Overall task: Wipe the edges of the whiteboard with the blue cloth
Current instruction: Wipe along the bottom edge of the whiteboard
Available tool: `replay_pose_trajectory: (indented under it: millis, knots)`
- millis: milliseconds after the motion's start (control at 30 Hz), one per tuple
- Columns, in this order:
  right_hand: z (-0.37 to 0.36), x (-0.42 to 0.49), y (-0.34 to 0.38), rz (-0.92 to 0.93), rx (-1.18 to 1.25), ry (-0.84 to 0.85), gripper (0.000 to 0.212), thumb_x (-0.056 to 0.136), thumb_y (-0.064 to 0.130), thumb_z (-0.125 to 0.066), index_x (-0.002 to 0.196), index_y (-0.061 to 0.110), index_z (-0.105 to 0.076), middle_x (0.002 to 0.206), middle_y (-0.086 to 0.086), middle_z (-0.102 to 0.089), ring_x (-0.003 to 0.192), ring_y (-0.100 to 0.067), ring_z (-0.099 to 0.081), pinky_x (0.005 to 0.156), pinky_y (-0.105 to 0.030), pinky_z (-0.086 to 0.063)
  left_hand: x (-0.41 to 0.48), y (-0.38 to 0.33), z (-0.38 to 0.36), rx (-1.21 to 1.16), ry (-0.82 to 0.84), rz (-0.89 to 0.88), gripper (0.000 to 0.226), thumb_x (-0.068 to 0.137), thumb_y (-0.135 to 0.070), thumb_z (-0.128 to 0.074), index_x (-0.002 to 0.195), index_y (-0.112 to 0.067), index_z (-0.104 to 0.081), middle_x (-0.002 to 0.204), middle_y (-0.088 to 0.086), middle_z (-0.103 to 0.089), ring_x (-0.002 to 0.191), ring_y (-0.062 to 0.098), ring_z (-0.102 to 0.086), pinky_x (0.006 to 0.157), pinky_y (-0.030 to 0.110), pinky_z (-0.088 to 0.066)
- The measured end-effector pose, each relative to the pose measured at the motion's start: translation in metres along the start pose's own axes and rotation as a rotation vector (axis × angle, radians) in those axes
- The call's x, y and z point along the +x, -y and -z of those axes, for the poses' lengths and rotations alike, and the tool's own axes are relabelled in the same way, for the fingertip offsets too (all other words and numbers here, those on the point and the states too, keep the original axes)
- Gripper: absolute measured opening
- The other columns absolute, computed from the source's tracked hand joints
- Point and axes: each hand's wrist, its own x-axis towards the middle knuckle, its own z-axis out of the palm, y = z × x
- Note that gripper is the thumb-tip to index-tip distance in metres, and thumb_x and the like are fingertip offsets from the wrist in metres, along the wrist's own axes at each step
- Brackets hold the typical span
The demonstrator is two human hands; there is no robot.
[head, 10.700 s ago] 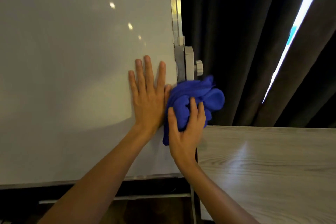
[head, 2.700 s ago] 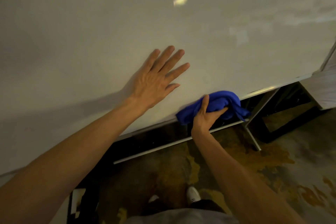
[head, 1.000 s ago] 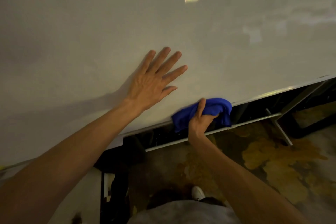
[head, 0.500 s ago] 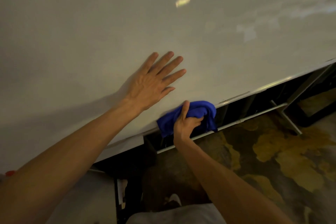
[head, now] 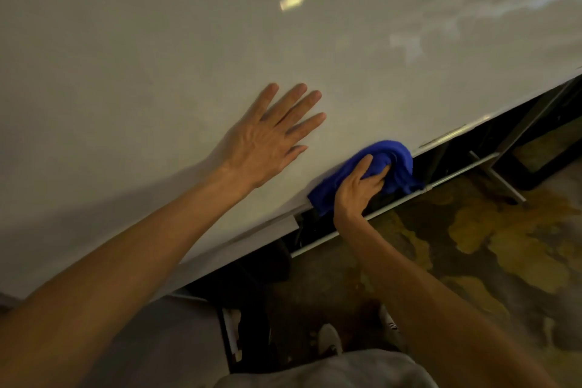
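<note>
Since earlier: blue cloth [head: 395, 156] slides left along whiteboard [head: 157, 57] bottom edge, now frame centre. Right hand [head: 357, 187] grips cloth. Left hand [head: 267, 142] flat, fingers spread, on board. Bottom edge part wiped; left stretch remains.

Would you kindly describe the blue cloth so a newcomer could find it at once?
Start at the large pale whiteboard and follow its lower edge. The blue cloth is bunched over that edge, gripped by the right hand, beside the flat left hand. It is the only vivid blue thing here.
</note>
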Motion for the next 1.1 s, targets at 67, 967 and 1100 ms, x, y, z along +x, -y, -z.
replay_pose_trajectory:
  millis: [67, 967, 1100]
  knots:
    - [-0.005, -0.014, -0.009, 0.0, 0.014, 0.008, 0.068, 0.099, 0.057, -0.026, 0.155, 0.027, -0.003, 0.162, -0.007, -0.014, 0.142, -0.034, -0.027, 0.112, -0.045, -0.025, -0.009, 0.0, -0.003, -0.006, -0.012, 0.011, 0.07, 0.107, -0.053, -0.01, 0.164, -0.021, 0.013, 0.17, 0.012, 0.019, 0.158, 0.031, 0.01, 0.123, 0.053, 0.012]
    - [-0.017, -0.052, -0.035, -0.09, 0.144, 0.068, 0.078, 0.095, 0.05, -0.051, 0.154, 0.02, -0.011, 0.154, -0.006, -0.034, 0.139, -0.026, -0.037, 0.117, -0.04, -0.027, -0.048, -0.006, -0.005, -0.011, 0.038, 0.08, 0.068, 0.108, -0.052, -0.014, 0.164, -0.025, 0.011, 0.17, 0.006, 0.013, 0.158, 0.026, 0.0, 0.122, 0.05, 0.016]
    - [-0.019, -0.063, -0.045, -0.143, 0.171, 0.074, 0.074, 0.096, 0.042, -0.053, 0.154, 0.021, -0.013, 0.154, -0.006, -0.035, 0.136, -0.023, -0.038, 0.11, -0.033, -0.03, -0.056, -0.002, -0.011, -0.032, 0.0, 0.073, 0.067, 0.109, -0.052, -0.015, 0.165, -0.024, 0.009, 0.171, 0.006, 0.014, 0.157, 0.028, 0.004, 0.123, 0.049, 0.015]
